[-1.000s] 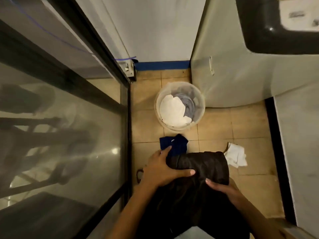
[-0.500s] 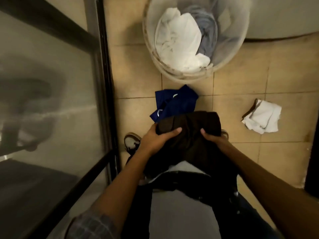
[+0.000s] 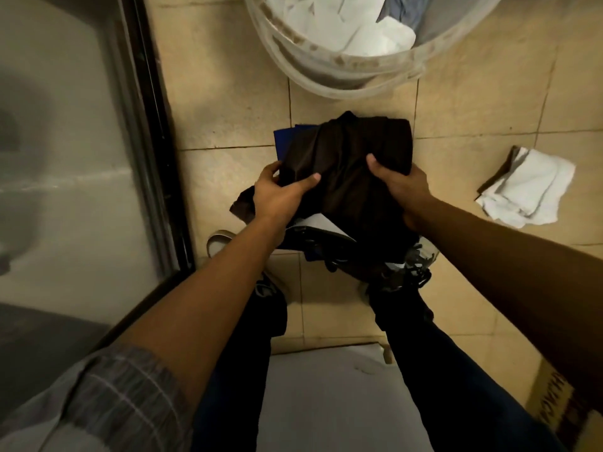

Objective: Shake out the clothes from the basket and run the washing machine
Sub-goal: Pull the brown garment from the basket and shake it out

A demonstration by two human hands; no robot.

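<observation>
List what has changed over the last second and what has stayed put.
The view has tipped down and closer, so the washing machine is out of sight. The dark garment, held flatter before, is now bunched and lowered over the blue cloth, hiding most of it. Left hand and right hand still grip it at either side. The basket and the white cloth on the floor have not moved.

Bare tan tiled floor [image 3: 352, 102] is left between the translucent round plastic basket [image 3: 329, 76] and the held dark brown garment [image 3: 352, 164]. The left is closed off by a black-framed glass door [image 3: 156, 151]; a crumpled white cloth [image 3: 528, 187] lies rightward.
</observation>
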